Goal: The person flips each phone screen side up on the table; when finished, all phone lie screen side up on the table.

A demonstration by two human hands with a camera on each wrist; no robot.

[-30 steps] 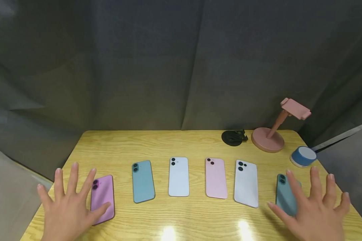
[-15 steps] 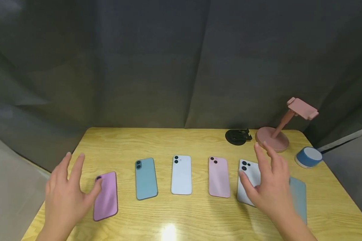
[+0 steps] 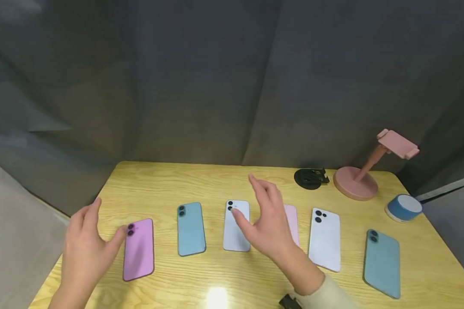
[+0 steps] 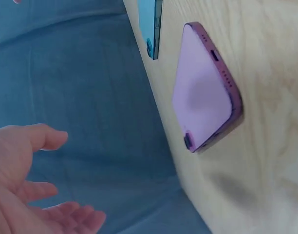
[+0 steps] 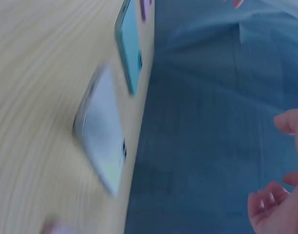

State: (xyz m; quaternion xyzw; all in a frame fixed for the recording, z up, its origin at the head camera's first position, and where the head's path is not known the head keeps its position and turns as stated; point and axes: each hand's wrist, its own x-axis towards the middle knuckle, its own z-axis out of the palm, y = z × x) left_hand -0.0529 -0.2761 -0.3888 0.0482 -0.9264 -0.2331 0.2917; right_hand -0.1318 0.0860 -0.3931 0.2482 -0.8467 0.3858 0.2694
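Observation:
Several phones lie face down in a row on the wooden table. My left hand (image 3: 87, 246) hovers just left of the purple phone (image 3: 139, 253), thumb and fingers spread apart with nothing between them; the left wrist view shows that purple phone (image 4: 207, 92) beside the hand. Over the middle of the row floats my right hand (image 3: 268, 219), fingers parted and holding nothing. It partly covers the pink phone (image 3: 292, 219), and its thumb overlaps the white phone (image 3: 236, 231). To the left of that sits a teal phone (image 3: 191, 229).
Farther right lie another white phone (image 3: 325, 240) and a second teal phone (image 3: 383, 262). At the back right stand a pink phone stand (image 3: 356, 184), a folded black stand (image 3: 309, 178) and a blue-and-white cylinder (image 3: 404, 208). A dark curtain (image 3: 193, 86) hangs behind the table.
My right hand has swept left from above the rightmost teal phone, across the white and pink phones, to mid-row. My left hand has turned, its fingers now closer together. The phones stay in place.

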